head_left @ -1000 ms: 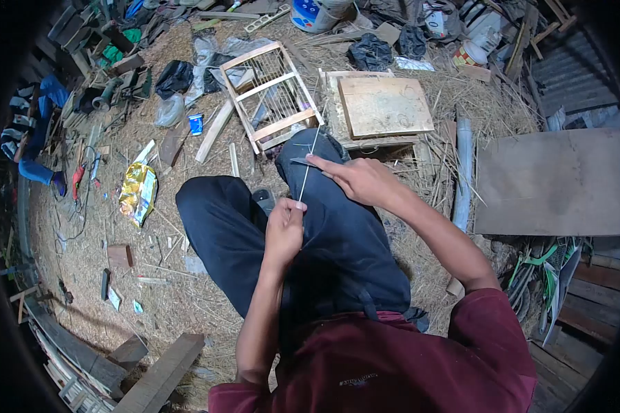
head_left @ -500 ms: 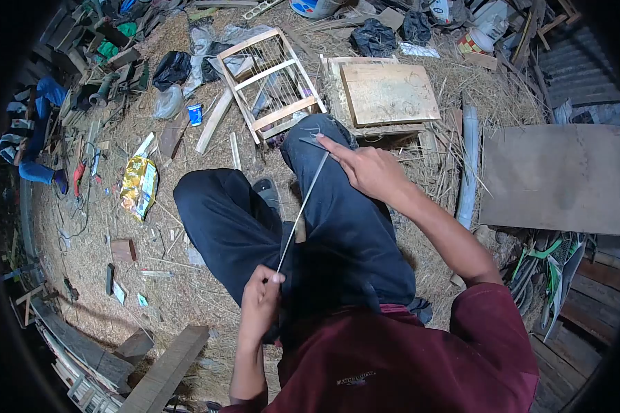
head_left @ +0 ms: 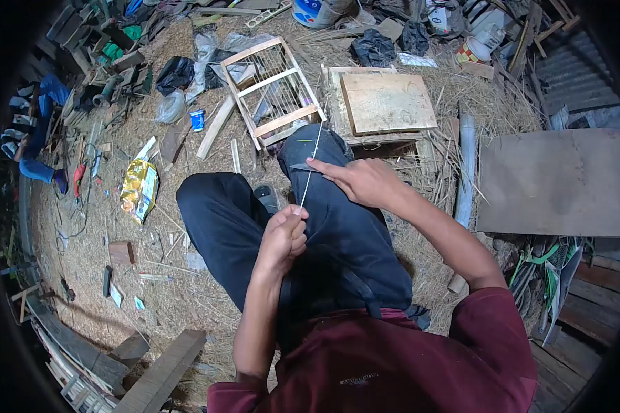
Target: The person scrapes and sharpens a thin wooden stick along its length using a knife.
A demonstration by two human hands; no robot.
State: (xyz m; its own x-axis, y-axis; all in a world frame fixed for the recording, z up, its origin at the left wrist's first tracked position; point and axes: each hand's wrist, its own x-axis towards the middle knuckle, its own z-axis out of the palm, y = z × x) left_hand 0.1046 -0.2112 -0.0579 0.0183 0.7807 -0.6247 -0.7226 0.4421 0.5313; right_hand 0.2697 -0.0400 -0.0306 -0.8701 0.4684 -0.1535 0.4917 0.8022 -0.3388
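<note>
My left hand (head_left: 282,239) is closed around the lower end of a thin, pale strip (head_left: 306,190) that looks like split bamboo. From there the strip slants up over my trousered knee (head_left: 324,186). My right hand (head_left: 365,182) grips a knife whose handle is hidden in the palm, with the index finger stretched toward the blade (head_left: 299,166). The blade lies across the strip on top of the knee. Small shavings cling to the strip just beyond the blade.
Ahead stands a wooden frame with thin bars (head_left: 274,89), beside a wooden board (head_left: 389,102) on a low support. A yellow packet (head_left: 139,186) lies on the shaving-covered floor at left. A large flat panel (head_left: 551,182) is at right. Another person's leg (head_left: 38,168) shows far left.
My left hand has moved up and forward toward the knee, so more of the strip now extends past the knife. My right hand with the knife has come slightly back toward me.
</note>
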